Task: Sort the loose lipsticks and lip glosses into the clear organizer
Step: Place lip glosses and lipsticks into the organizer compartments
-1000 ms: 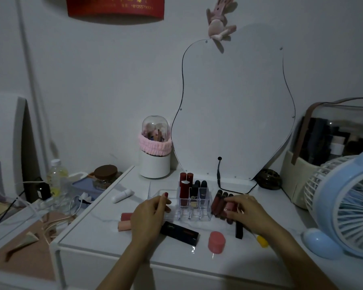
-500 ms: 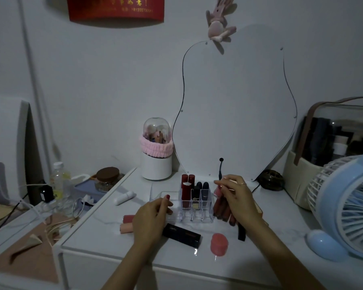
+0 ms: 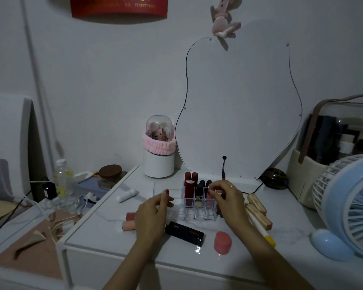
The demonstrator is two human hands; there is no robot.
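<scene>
The clear organizer (image 3: 198, 215) stands mid-table with two red lipsticks (image 3: 190, 185) and dark-capped ones (image 3: 202, 185) upright in its back cells. My left hand (image 3: 153, 214) grips its left end. My right hand (image 3: 228, 199) is over the right-hand cells, fingertips pinched on a pinkish lip gloss (image 3: 209, 201) standing in a cell. Loose on the table lie two pink tubes (image 3: 130, 221), a black lipstick box (image 3: 184, 233), a round pink pot (image 3: 222, 242) and gold-and-red lip glosses (image 3: 258, 210) to the right of my hand.
A white tube (image 3: 127, 195) lies at the left. A white-and-yellow pen (image 3: 261, 232) lies by my right forearm. Behind stand a brush holder (image 3: 158, 166), a curved mirror (image 3: 239, 105) with a cable, a storage case (image 3: 302, 185) and a blue fan (image 3: 348, 206) at the right.
My right hand has lifted from the table at the organizer's right and moved left over its right cells, lowering a gloss in. My left hand stays on the organizer's left end.
</scene>
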